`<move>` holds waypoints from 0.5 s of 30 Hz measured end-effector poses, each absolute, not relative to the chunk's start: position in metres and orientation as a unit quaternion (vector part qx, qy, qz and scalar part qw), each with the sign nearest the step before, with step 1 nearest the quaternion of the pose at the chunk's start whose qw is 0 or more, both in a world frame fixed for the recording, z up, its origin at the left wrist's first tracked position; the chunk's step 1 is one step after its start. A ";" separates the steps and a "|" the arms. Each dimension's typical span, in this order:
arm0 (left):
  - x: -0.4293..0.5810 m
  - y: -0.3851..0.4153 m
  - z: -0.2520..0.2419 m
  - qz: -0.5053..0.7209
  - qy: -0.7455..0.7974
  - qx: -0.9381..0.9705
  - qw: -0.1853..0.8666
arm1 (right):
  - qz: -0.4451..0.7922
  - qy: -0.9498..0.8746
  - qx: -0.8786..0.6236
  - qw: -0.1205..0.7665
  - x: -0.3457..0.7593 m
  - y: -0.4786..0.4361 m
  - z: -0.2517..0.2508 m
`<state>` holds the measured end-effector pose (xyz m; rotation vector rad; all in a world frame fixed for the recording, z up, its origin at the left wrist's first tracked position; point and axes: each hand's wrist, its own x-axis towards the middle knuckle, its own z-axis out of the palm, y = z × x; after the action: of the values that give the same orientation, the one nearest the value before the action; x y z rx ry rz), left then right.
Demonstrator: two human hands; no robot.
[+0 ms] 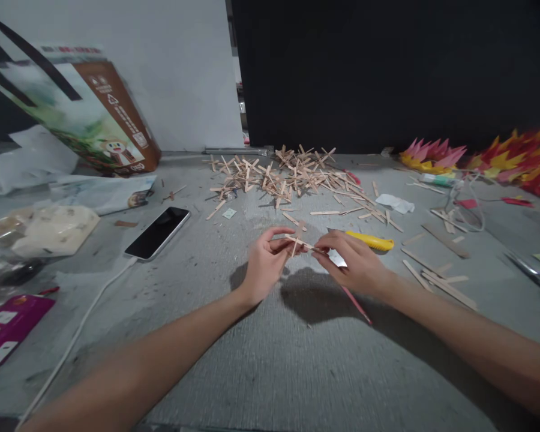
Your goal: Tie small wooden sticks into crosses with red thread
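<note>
Head camera: what sits between the two hands?
— A stick cross (298, 242), made of thin, pale wooden sticks with one lying crosswise over the other. It is held just above the grey surface (270, 366), in the middle of the view.
— And how are the fingers set?
— The left hand (265, 264) pinches one end between thumb and fingertips. The right hand (355, 264) pinches the other end, its remaining fingers curled in.
— What lies around it?
— A heap of sticks (279, 174) lies beyond, many of them crossed too. A yellow utility knife (371, 241) is just behind the right hand, and a dark phone (157, 233) lies well apart to the left.
</note>
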<state>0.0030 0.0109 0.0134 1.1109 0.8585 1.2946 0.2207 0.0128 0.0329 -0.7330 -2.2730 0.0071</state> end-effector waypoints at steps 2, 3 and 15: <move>0.003 0.011 0.013 0.557 0.370 0.475 0.572 | 0.005 -0.887 -0.285 0.363 0.221 0.015 0.029; 0.003 0.011 0.013 0.560 0.371 0.475 0.568 | 0.005 -0.885 -0.287 0.365 0.221 0.015 0.028; 0.004 0.005 0.012 0.553 0.391 0.515 0.526 | -0.008 -0.862 -0.250 0.441 0.225 0.019 0.011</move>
<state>0.0035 0.0053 0.0116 1.2321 0.9342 1.3217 0.2249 0.0194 0.0111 -0.6200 -2.1396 -0.0201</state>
